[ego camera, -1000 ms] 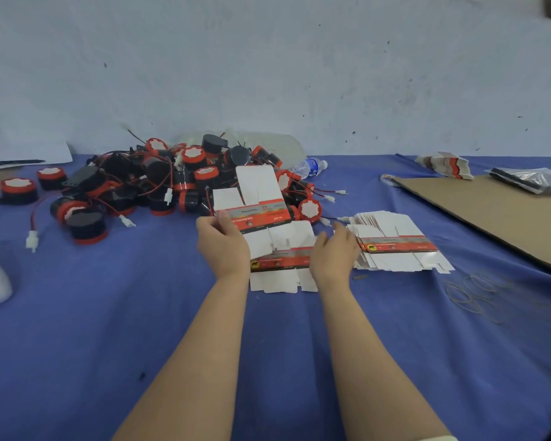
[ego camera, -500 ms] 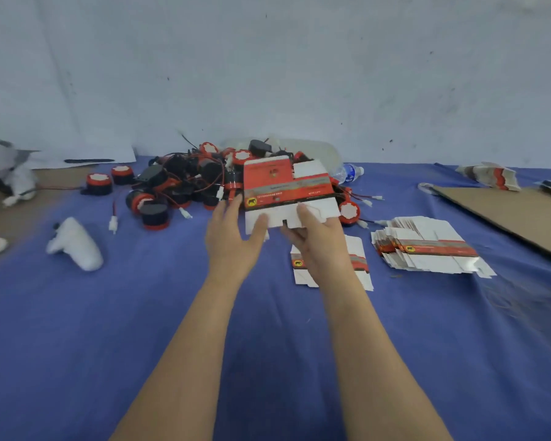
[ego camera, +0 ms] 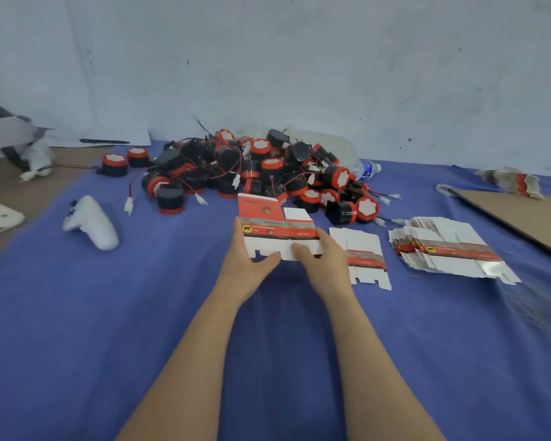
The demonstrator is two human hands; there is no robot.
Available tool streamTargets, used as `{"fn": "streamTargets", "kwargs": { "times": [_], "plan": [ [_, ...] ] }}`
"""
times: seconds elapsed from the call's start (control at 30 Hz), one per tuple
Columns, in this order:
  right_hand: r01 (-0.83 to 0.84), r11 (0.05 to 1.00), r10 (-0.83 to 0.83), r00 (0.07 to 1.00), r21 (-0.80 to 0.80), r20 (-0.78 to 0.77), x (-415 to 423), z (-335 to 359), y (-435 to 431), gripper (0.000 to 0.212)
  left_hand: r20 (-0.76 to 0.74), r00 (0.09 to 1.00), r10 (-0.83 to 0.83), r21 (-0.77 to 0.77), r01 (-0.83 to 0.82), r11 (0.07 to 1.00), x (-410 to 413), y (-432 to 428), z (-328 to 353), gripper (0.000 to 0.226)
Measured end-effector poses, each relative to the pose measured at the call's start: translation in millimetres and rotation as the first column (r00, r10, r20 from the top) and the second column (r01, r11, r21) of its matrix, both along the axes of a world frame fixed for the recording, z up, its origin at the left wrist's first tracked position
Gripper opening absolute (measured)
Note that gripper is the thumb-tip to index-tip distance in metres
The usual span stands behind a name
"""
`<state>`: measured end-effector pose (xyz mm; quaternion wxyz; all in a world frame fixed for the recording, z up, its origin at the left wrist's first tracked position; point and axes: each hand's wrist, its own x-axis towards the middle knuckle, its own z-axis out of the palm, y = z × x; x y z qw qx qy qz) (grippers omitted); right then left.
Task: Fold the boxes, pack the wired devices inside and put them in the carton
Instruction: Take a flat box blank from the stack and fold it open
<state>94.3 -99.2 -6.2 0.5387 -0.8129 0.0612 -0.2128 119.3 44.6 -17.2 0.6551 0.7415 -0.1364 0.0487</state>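
Observation:
A flat red-and-white box blank [ego camera: 274, 227] is lifted above the blue cloth. My left hand [ego camera: 247, 265] grips its left edge with the thumb under its lower flaps. My right hand [ego camera: 322, 262] holds its lower right part, thumb on the flaps. Another flat blank [ego camera: 365, 259] lies on the cloth just right of my right hand. A fanned stack of blanks [ego camera: 446, 248] lies farther right. A heap of black-and-red round wired devices [ego camera: 255, 170] sits behind the held blank.
A white controller [ego camera: 93, 222] lies on the cloth at the left. A plastic bottle [ego camera: 365, 169] lies by the heap's right side. A brown cardboard sheet [ego camera: 519, 218] covers the far right, with more folded blanks [ego camera: 511, 181] behind it. A wall closes the back.
Both hands lifted one blank off the cloth and turned it so its printed red face shows. The head view swung left, bringing the white controller into sight.

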Motion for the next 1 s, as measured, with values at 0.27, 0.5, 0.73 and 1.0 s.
{"fn": "streamTargets", "kwargs": {
  "times": [0.27,0.5,0.73,1.0],
  "plan": [
    [0.080,0.994,-0.080,0.997,0.077,-0.013,0.0,2.2,-0.3,0.025,0.018,1.000,-0.011,-0.062,0.012,0.998,-4.7,-4.5,6.2,0.053],
    [0.211,0.955,-0.212,0.977,-0.207,0.019,4.8,-3.6,4.7,0.029,-0.072,0.997,-0.028,-0.187,0.014,0.982,-7.6,-9.7,14.4,0.044],
    [0.302,0.870,-0.329,0.944,-0.390,-0.004,2.8,-1.0,10.5,0.021,-0.010,0.999,-0.040,-0.043,0.040,0.998,-15.1,-22.5,10.3,0.057],
    [0.081,0.963,-0.098,0.994,-0.257,-0.055,-0.8,3.5,12.3,0.027,-0.090,0.992,0.089,-0.185,-0.105,0.977,-0.5,-4.9,5.1,0.059]
  ]
}}
